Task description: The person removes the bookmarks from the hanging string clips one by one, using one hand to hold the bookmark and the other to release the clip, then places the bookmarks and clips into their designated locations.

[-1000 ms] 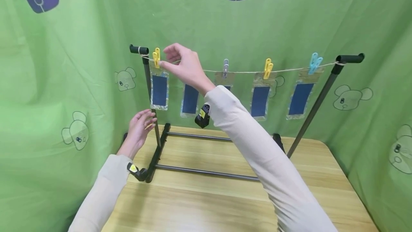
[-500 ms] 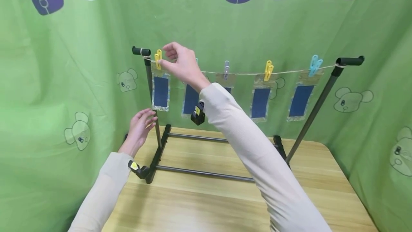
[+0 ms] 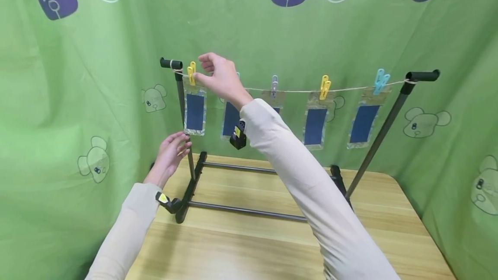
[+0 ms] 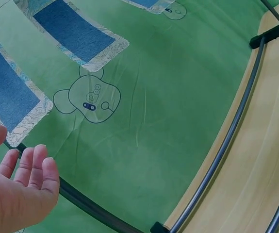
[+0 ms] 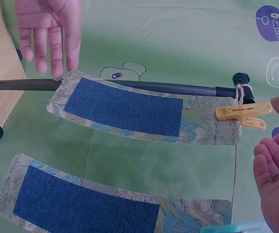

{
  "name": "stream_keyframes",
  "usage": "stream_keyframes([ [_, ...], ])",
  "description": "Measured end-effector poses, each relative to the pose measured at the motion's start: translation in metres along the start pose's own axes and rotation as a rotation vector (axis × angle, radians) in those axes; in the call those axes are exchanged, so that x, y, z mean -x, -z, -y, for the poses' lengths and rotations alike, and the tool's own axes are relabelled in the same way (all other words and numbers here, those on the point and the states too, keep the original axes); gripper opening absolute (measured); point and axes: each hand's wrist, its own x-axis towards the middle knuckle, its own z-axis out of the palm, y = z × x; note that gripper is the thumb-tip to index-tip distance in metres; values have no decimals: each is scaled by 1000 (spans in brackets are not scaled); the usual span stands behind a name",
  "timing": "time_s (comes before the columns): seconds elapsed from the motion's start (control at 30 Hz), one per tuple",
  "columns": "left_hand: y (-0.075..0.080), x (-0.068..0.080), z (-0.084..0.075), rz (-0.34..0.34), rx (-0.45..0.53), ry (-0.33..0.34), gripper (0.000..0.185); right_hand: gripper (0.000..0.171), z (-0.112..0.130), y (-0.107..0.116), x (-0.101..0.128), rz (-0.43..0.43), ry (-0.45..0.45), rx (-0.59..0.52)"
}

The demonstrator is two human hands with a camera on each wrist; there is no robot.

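Right hand (image 3: 219,77) just beside yellow clip (image 3: 191,72), left hand (image 3: 171,152) below pouch (image 3: 194,110)

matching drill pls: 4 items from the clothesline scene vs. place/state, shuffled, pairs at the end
Things:
1. yellow peg
2. blue peg
3. left hand
4. right hand

Place or state:
A. at the line's far right end, by the right post
B. open, low beside the left post, under the first pouch
C. at the line's left end, clipping the first pouch
D. raised at the line, fingertips just short of the yellow peg

Pairs: 1-C, 2-A, 3-B, 4-D
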Motion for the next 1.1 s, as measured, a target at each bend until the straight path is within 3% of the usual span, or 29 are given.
stream_keyframes([
  [0.37,-4,-2,4,34,-1,3,31,49,-4,-3,-4,19,-28,-20],
  [0.6,-5,-4,4,37,19,1,22,49,-4,-3,-7,34,-32,20],
  [1.1,-7,-4,1,72,50,3,7,49,-5,-2,-14,48,-71,-57],
])
